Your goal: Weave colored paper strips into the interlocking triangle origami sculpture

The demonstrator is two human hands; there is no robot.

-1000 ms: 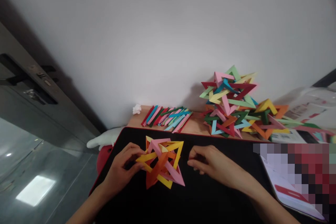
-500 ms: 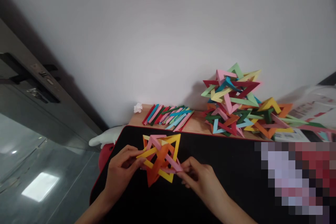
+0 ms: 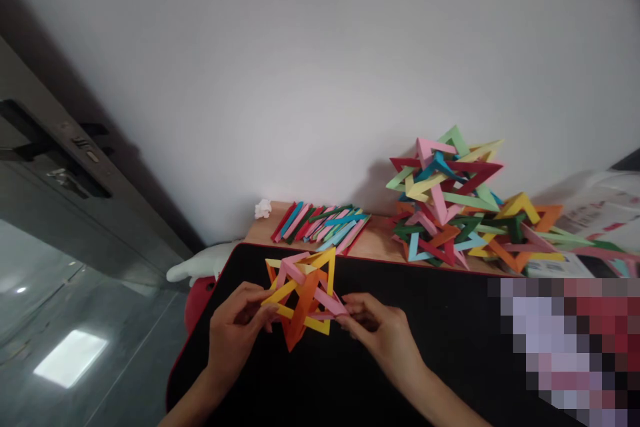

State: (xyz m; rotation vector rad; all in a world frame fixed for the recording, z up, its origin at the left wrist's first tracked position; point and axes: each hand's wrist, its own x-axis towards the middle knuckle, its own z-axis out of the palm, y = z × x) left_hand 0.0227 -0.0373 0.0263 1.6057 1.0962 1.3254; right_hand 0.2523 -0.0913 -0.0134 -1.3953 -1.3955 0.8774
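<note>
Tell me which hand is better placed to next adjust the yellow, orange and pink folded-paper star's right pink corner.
Probably the right hand: it pinches that pink corner, while the left hand holds a yellow corner opposite on the star.

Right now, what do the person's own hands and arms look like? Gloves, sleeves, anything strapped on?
Left hand and right hand are ungloved. Left forearm and right forearm show no sleeve within the frame, and no watch, band or cable. Small markings: can't tell.
</note>
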